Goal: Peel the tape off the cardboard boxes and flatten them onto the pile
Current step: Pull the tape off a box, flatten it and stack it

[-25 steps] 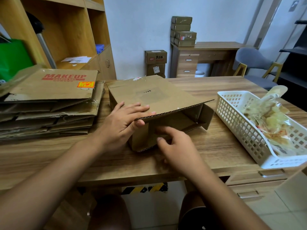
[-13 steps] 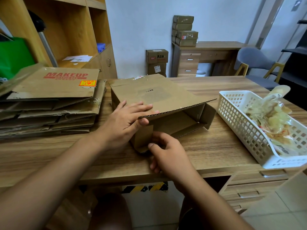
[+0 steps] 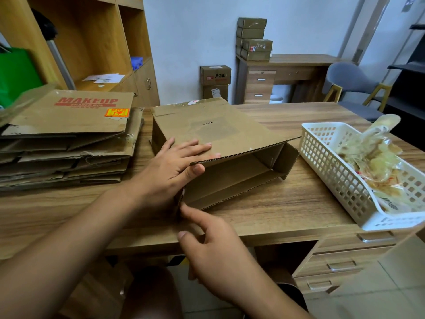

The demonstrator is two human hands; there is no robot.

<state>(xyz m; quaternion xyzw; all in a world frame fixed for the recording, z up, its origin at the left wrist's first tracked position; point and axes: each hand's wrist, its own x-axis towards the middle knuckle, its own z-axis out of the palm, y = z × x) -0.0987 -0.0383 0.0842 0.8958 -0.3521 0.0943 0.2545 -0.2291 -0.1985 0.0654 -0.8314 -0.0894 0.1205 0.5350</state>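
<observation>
Right, surroundings first. A pile of flattened cardboard [image 3: 69,139] sits on the desk [image 3: 287,210] just left of the box w/ only a narrow gap between; its top sheet reads "MAKEUP" in red & has an orange sticker. On the other side, a white plastic basket [image 3: 331,171] holding crumpled clear tape wads [image 3: 372,162] lies near the box's open end, close to the splayed flap but not touching. Bkgd: wooden shelving [image 3: 92,42], a green bag [image 3: 16,74] at far left, more taped boxes [image 3: 253,40] stacked on a second desk, two on the floor [image 3: 215,81], a grey chair [image 3: 349,77].

The cardboard box [image 3: 218,132] is mid-desk, on its side, open end facing the person & slightly to the right. Corrugated edges show, inner walls bare. Top panel has a paler scuffed rectangle w/ small dark marks; glossy tape & a white-red sticker scrap along the far edge.

The left hand [image 3: 170,166] grips the top panel at the near-left corner: fingers flat on top, thumb hooked under the edge. The right hand [image 3: 213,247] holds nothing; its index tip touches the box's lower near corner, thumb out, other fingers curled.
</observation>
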